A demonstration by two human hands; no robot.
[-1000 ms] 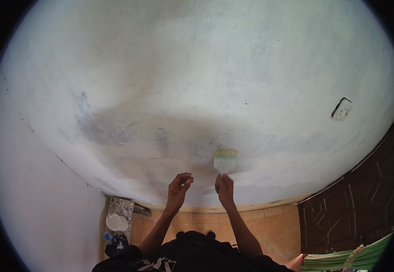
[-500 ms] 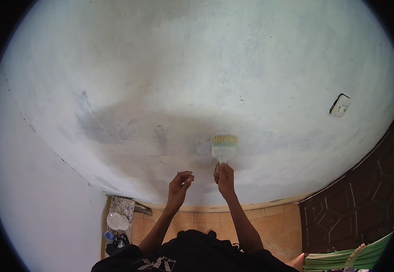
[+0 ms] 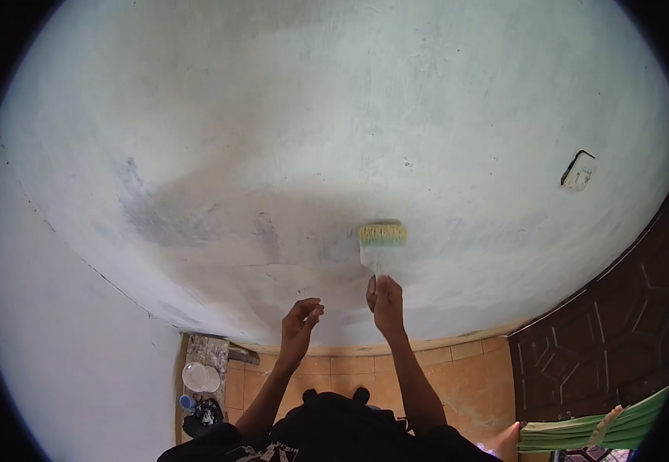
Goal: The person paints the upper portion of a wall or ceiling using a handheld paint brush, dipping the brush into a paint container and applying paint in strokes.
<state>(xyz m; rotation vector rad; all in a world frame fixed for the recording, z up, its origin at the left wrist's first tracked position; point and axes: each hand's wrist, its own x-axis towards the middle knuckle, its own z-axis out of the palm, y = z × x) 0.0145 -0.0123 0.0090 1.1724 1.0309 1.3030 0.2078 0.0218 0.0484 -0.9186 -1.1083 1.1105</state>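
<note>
My right hand grips the handle of a wide paint brush. Yellowish bristles point up, with a green band below them and a pale, paint-smeared body. The bristle end is at the patchy whitish wall; it appears to touch the surface. Lower and to the left, my left hand is raised in front of the wall with loosely curled fingers. Nothing shows in it, and thumb and fingertips look slightly apart.
A white switch or socket plate sits on the wall at right. A dark panelled door and green curtain are at lower right. At lower left, a stained bench bears white tubs and a blue cup. Orange tiles cover the floor.
The brush has risen slightly on the wall and its bristles look more splayed. My left hand has dropped a little and shifted left.
</note>
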